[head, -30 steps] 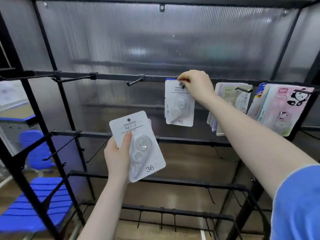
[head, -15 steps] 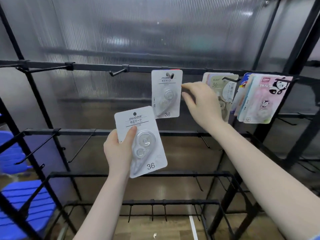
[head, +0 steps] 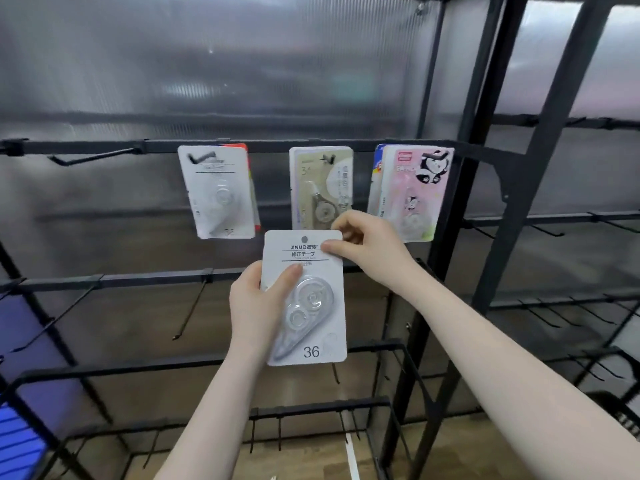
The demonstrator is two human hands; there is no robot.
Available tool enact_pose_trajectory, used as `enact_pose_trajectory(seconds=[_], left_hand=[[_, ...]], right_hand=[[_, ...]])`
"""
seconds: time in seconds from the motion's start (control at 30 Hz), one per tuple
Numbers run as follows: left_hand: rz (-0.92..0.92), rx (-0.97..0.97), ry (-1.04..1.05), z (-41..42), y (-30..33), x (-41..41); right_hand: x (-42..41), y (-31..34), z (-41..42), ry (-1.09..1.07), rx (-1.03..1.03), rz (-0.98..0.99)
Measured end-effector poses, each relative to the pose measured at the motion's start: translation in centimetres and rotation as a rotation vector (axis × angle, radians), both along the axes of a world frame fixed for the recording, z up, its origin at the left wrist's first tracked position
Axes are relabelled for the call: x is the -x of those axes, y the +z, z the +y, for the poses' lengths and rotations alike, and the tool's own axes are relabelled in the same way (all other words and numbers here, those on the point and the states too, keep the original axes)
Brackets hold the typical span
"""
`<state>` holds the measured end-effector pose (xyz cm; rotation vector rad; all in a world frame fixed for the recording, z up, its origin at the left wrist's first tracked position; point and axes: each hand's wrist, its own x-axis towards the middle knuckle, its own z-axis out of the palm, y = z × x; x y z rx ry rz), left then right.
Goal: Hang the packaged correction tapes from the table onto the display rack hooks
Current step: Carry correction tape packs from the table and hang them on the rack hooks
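Head cam: both hands are on one white correction tape pack held up in front of the black display rack. The left hand grips its lower left edge, thumb across the blister. The right hand pinches the top right corner. Behind it, three hooks carry packs: white pack, beige pack partly hidden by the right hand, and a pink panda pack. Their print is too blurred to read.
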<state>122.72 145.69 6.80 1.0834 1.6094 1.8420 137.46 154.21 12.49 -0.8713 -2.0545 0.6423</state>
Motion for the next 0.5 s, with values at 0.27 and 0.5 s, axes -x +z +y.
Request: enact_pose_trajectory(seconds=[0.27, 0.5], left_hand=[[-0.017, 0.015, -0.024, 3.2, 0.2, -9.5], [0.025, 0.014, 0.071, 4.2, 0.2, -12.0]], right_hand=[[-9.7, 0.3, 2.9, -0.004, 0.082, 0.185], [-15.0, 1.9, 5.1, -0.089, 0.009, 0.340]])
